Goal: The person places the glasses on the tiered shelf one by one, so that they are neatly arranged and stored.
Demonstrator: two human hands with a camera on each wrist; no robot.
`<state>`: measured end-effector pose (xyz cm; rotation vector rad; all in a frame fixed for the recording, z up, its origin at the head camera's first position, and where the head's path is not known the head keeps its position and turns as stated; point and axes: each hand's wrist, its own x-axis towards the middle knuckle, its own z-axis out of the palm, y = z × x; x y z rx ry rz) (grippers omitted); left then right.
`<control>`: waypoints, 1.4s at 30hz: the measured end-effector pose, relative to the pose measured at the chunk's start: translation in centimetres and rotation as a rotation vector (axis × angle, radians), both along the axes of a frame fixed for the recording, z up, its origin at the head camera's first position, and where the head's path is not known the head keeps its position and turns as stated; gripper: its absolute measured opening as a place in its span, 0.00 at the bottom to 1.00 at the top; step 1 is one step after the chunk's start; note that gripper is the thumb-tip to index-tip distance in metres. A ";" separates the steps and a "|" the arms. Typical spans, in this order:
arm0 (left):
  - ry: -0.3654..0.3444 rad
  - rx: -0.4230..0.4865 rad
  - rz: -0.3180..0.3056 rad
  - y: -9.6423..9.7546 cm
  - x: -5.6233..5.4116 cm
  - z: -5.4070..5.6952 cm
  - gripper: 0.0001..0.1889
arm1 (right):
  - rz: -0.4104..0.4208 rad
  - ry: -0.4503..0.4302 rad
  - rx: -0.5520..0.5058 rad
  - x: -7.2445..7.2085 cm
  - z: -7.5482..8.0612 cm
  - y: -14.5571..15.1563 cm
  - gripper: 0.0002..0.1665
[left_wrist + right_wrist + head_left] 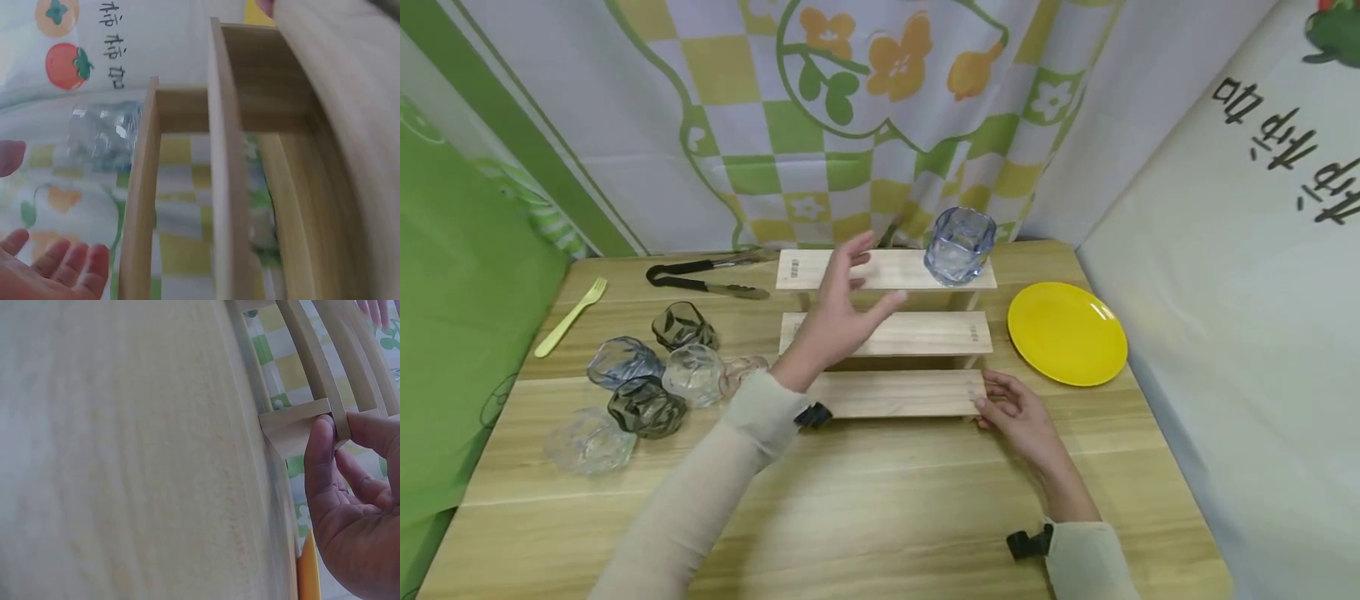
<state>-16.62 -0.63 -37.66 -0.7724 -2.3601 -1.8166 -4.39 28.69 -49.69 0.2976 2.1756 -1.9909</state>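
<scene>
A three-step wooden rack (pixel 895 393) stands mid-table. At the right end of its lowest step, my right hand (pixel 1018 417) pinches the board between thumb and fingers, which the right wrist view shows close up on the rack's edge (pixel 340 425). My left hand (pixel 842 312) hovers over the upper steps with fingers spread and thumb out, holding nothing. In the left wrist view its fingers (pixel 65 262) are apart from the rack. A blue-tinted glass (pixel 959 246) stands on the right end of the top step, to the right of my left hand.
Left of the rack are several faceted glasses, among them a dark one (pixel 647 407), a clear one (pixel 591 442) and a blue one (pixel 623 362). Black-handled tongs (pixel 707 279) and a pale green fork (pixel 572 317) lie behind them. A yellow plate (pixel 1067 333) sits at the right.
</scene>
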 end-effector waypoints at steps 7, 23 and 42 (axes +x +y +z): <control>0.043 -0.241 0.181 -11.7 5.7 -3.9 0.31 | 0.041 0.004 0.011 0.1 -0.2 -0.2 0.32; 0.197 -0.769 0.331 -15.4 7.7 -9.6 0.50 | 0.032 0.019 0.006 0.6 0.3 -0.1 0.31; 0.158 -0.420 0.299 -15.8 12.5 -12.4 0.58 | 0.053 0.009 0.036 0.3 -0.1 0.0 0.32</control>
